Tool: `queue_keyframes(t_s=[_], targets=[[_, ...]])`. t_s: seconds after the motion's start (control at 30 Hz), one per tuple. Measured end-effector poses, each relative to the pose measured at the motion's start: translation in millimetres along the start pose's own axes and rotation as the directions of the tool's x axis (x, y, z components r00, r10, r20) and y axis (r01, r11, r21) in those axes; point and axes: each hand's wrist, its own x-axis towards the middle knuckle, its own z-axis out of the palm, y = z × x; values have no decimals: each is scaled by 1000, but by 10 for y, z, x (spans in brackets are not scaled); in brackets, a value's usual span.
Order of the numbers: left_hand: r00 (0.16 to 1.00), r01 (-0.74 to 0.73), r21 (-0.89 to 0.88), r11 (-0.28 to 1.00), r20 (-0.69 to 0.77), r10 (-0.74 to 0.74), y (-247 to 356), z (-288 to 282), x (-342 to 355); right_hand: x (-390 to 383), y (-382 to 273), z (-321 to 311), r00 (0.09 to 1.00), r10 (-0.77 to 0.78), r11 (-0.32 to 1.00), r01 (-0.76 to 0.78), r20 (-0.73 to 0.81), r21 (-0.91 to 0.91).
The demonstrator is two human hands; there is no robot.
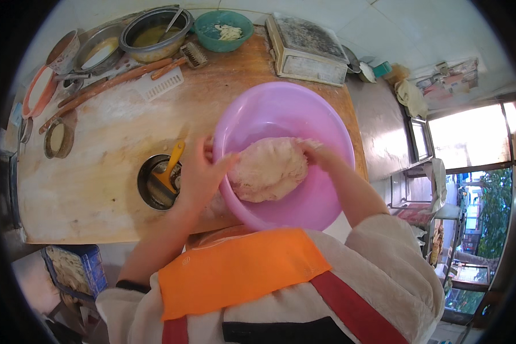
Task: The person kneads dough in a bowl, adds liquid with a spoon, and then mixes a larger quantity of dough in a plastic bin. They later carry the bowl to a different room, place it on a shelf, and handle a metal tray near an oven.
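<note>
A large lump of pale dough (265, 172) lies inside a pink plastic bowl (321, 206) at the front right of the wooden worktable. My left hand (212, 166) is closed over the bowl's left rim, its thumb inside beside the dough. My right hand (318, 157) is inside the bowl, its fingers gripping the dough's upper right edge; some fingertips are hidden by the dough. Just left of my left hand, a metal pot (148, 195) holds a scraper with a yellow handle (175, 155).
Along the back of the table (86, 166) are pots (132, 51), a teal bowl (223, 40) with pale pieces, wooden rolling pins (86, 92) and a weighing scale (307, 49). A small dish (57, 139) sits at left. A metal counter (378, 137) adjoins the table's right side.
</note>
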Motion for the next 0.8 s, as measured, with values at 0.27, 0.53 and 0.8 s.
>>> queue_keyframes(t_s=[0.27,0.53,0.8], targets=[[988,125,0,992,-87,-124,-50,66,226,-903,-28,1246,679,-722,319,499,135,-806],[997,-4,170,985,-75,17,-167,79,239,-182,-510,1337,879,-434,161,290,197,-943],[974,49,-218,975,-208,-96,-366,131,-89,-146,-831,794,767,-319,224,632,557,-742]])
